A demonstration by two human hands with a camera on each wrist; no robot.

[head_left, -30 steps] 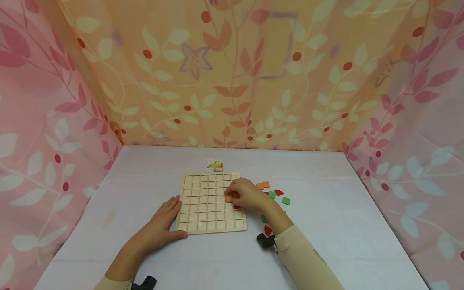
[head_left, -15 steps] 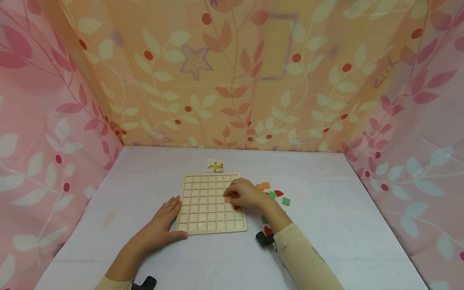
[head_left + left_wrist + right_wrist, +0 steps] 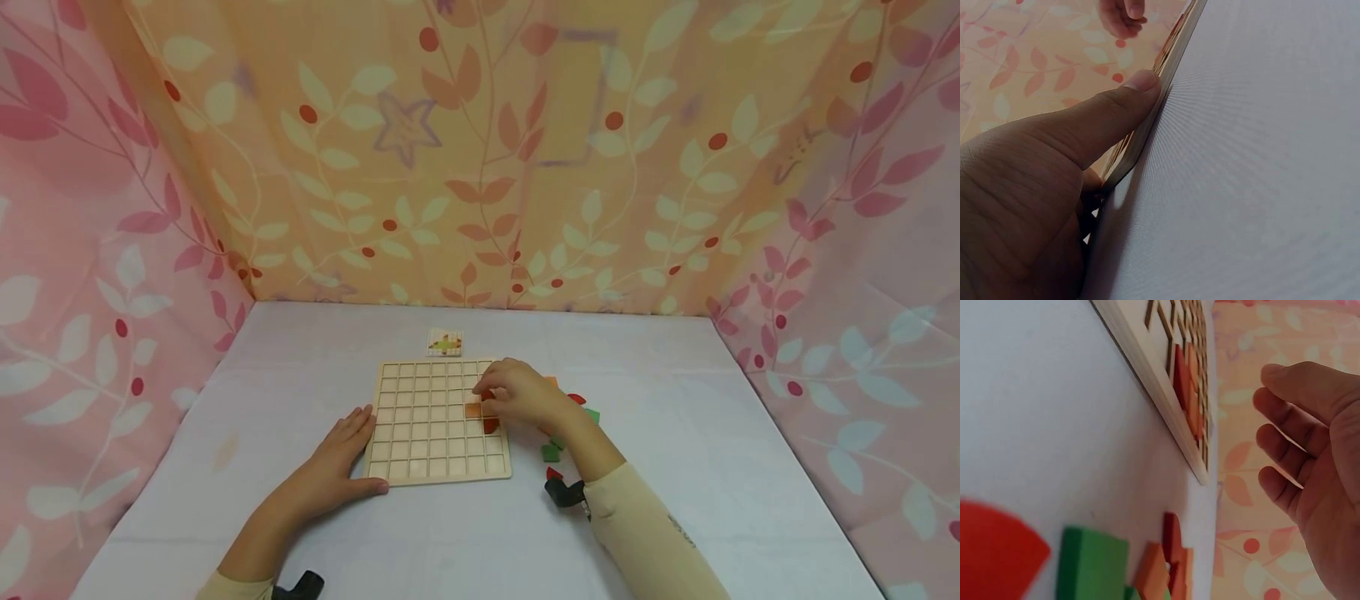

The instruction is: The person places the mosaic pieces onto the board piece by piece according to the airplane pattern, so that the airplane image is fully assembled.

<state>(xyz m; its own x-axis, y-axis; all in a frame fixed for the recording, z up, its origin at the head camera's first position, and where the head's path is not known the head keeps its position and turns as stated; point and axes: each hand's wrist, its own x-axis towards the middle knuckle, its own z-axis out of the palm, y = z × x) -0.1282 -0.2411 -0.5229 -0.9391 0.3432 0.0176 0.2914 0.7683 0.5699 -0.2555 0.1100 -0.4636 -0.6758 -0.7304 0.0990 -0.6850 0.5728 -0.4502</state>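
A wooden grid board [image 3: 420,433] lies flat on the table. My left hand [image 3: 330,475] rests against its near left corner, fingers straight along the left side and thumb [image 3: 1129,94] on the near edge. Over the board's right side hovers my right hand [image 3: 528,393], its fingers loosely bent and holding nothing, as the right wrist view shows. Close under it, an orange square tile [image 3: 472,411] sits in a cell, with a red tile [image 3: 491,426] in the rightmost column. More red and orange shows beneath the fingers, partly hidden.
Right of the board lie loose tiles, among them a green square [image 3: 551,453], a red rounded piece [image 3: 576,398] and an orange piece [image 3: 551,381]; the right forearm covers some. A small pattern card [image 3: 445,342] lies behind the board. Patterned cloth walls [image 3: 480,167] enclose the table.
My right hand has let go of the orange tile, leaving it in its cell, and has moved slightly up and right. The left hand has stayed on the board's corner.
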